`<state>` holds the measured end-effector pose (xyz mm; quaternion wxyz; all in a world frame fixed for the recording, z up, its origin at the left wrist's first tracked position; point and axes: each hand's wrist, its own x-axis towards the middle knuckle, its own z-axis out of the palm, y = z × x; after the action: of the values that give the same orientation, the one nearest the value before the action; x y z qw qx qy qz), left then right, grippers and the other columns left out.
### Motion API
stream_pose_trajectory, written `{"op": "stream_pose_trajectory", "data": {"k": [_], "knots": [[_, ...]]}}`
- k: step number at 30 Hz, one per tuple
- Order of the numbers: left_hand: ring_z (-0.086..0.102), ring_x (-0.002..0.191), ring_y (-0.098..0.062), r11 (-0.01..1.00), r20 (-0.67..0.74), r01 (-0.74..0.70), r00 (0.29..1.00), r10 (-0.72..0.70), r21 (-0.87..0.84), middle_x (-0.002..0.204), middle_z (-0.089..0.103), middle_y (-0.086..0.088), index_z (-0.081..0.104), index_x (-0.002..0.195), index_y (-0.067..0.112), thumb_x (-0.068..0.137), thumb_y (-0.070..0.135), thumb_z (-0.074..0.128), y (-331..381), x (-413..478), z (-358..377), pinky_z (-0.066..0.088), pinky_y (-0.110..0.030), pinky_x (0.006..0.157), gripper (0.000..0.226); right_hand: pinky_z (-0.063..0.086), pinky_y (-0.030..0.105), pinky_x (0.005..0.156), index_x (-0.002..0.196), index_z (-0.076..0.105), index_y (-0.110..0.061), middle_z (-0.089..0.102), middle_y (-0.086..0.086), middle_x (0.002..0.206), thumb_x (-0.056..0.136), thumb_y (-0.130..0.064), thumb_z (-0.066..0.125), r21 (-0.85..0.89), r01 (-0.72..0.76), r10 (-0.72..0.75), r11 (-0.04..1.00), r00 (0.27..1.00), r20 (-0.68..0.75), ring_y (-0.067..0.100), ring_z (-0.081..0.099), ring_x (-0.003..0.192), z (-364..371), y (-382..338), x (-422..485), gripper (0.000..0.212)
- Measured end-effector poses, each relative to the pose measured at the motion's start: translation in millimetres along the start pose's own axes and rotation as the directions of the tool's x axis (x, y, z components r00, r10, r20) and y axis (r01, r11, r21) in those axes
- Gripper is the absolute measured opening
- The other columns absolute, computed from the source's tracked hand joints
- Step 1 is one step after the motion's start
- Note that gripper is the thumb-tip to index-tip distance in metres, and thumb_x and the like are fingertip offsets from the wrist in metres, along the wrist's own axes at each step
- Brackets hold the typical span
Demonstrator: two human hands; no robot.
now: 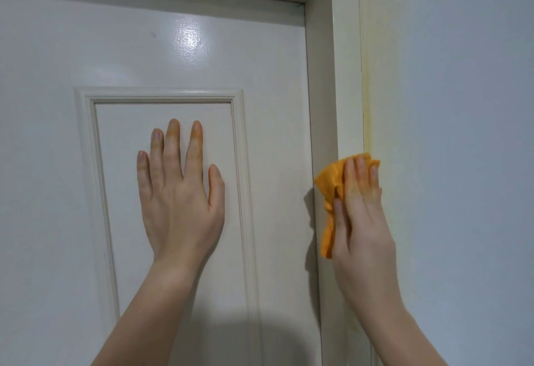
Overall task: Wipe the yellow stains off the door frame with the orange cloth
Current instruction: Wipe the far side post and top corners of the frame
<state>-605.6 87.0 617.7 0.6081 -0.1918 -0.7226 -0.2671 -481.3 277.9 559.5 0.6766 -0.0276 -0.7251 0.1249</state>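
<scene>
With the right hand's (359,209) fingers (361,172) pressed together flat on the orange cloth (328,186) against the door frame (346,77), yellow stains (367,100) streak just above them, so push firmly upward along that edge while the left hand's (179,192) spread fingers brace the door (173,48).

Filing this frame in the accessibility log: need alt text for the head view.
A person's right hand presses an orange cloth against the cream door frame, just below faint yellow stains running up the frame's edge by the wall. The left hand rests flat on the white door's raised panel, fingertips tinged orange.
</scene>
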Motion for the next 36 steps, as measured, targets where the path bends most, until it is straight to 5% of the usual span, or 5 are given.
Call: {"op": "stream_pose_trajectory", "data": {"k": [13, 19, 24, 29, 36], "knots": [[0.0, 0.171, -0.022, 1.0, 0.01, 0.021, 1.0, -0.021, 0.013, 0.184, 0.01, -0.005, 0.015, 0.175, 0.026, 0.114, 0.036, 0.039, 5, -14, 5, 0.0, -0.048, 0.139, 0.067, 0.02, 0.047, 0.127, 0.16, 0.027, -0.003, 0.018, 0.006, 0.172, 0.104, 0.005, 0.047, 0.004, 0.042, -0.042, 0.999, 0.999, 0.001, 0.026, 0.011, 0.16, 0, 5, -19, 0.06], [0.0, 0.171, -0.023, 1.0, 0.025, 0.021, 0.999, -0.021, 0.016, 0.184, 0.01, -0.005, 0.015, 0.175, 0.027, 0.112, 0.039, 0.034, 6, -19, 6, 0.0, -0.048, 0.139, 0.067, 0.009, 0.048, 0.13, 0.159, 0.028, -0.001, 0.021, 0.011, 0.17, 0.085, 0.026, 0.048, -0.036, 0.109, -0.106, 0.993, 0.992, 0.069, 0.03, 0.008, 0.16, 7, -1, 6, 0.081], [0.001, 0.171, -0.023, 0.999, 0.014, 0.036, 0.999, -0.036, 0.013, 0.184, 0.01, -0.005, 0.017, 0.175, 0.026, 0.114, 0.034, 0.04, 7, -21, 5, 0.0, -0.047, 0.139, 0.065, 0.018, 0.048, 0.127, 0.162, 0.024, -0.005, 0.015, 0.005, 0.172, 0.104, 0.004, 0.051, 0.048, 0.031, -0.033, 0.998, 0.998, 0.057, 0.023, 0.008, 0.16, -7, 12, -13, 0.064], [0.001, 0.171, -0.022, 0.999, 0.021, 0.031, 0.999, -0.031, 0.018, 0.184, 0.01, -0.004, 0.017, 0.175, 0.027, 0.113, 0.038, 0.036, 4, -31, 7, 0.0, -0.047, 0.139, 0.066, 0.001, 0.045, 0.13, 0.16, 0.031, -0.006, 0.021, 0.007, 0.171, 0.08, 0.019, 0.041, -0.047, 0.136, -0.127, 0.99, 0.978, 0.163, 0.027, 0.004, 0.161, 5, 0, -35, 0.084], [-0.002, 0.171, -0.02, 1.0, 0.059, 0.029, 0.998, -0.03, 0.008, 0.184, 0.007, -0.001, 0.013, 0.175, 0.029, 0.114, 0.039, 0.037, -6, -50, 3, -0.002, -0.047, 0.138, 0.066, 0.016, 0.043, 0.128, 0.162, 0.025, -0.007, 0.015, 0.003, 0.172, 0.102, 0.01, 0.047, 0.078, -0.032, 0.026, 0.996, 0.996, 0.083, 0.021, 0.007, 0.161, -9, 9, -37, 0.065]]}}
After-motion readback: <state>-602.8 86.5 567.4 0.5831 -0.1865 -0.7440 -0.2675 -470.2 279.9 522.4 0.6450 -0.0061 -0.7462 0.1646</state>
